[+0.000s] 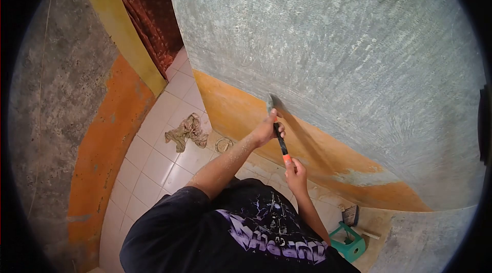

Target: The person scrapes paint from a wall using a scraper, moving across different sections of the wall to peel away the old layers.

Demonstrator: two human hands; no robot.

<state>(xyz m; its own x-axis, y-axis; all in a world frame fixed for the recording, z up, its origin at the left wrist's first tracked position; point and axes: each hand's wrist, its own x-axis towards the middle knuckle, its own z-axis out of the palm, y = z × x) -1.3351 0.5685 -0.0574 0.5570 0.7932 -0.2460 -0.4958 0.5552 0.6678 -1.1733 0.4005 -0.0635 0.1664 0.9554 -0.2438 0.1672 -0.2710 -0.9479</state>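
Observation:
Both my hands are on a long-handled scraper (281,142) with a black and orange handle. My left hand (265,129) wraps the upper part, close to the head. Lower down, my right hand (295,174) grips the orange end of the handle. The scraper's head lies against the wall (328,32), near where its rough grey surface meets the orange band (230,104). Pale dust speckles my left forearm.
A crumpled patterned cloth (188,132) lies on the tiled floor (151,163), with a ring-shaped object (224,144) beside the wall. A green plastic stool (351,245) stands at lower right. Upper left, a red curtain (148,17) hangs in a doorway.

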